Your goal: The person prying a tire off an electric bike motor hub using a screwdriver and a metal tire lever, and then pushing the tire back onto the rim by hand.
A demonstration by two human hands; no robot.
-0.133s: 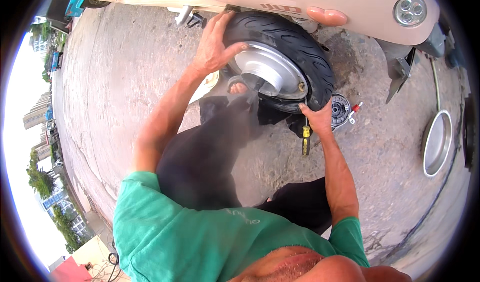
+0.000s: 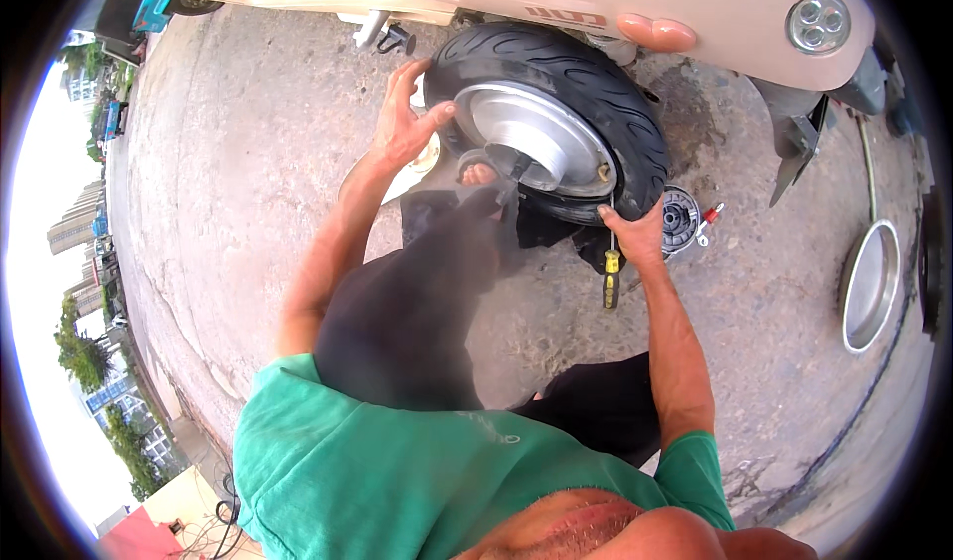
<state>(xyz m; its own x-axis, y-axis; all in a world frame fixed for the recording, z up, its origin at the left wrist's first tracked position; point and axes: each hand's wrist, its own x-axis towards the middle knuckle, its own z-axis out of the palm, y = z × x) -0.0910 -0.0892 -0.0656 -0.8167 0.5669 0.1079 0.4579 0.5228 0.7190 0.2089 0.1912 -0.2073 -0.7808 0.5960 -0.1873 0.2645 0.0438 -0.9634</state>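
Note:
A black tyre (image 2: 645, 148) on a silver metal wheel hub (image 2: 531, 128) stands tilted on the ground, close to the pale scooter body. At the tyre's left side is my left hand (image 2: 402, 128), its fingers stretched and its thumb apart over the sidewall. I cannot tell how firmly it touches. My right hand (image 2: 640, 234) grips the lower right of the tyre, thumb on the near sidewall and fingers hidden behind. Beside that thumb, a yellow-and-black screwdriver (image 2: 611, 280) hangs handle down, its shaft reaching up to the tyre's edge by the rim.
The pale pink scooter body (image 2: 715, 4) overhangs the wheel. A round metal wheel part (image 2: 679, 217) with a red-tipped piece lies right of my right hand. Farther right is a metal pan (image 2: 871, 287). A white container (image 2: 422, 163) stands behind my left forearm.
My left hand has slid left and down from the tyre's upper left to its outer edge. The tyre has shifted slightly; my right hand keeps its grip.

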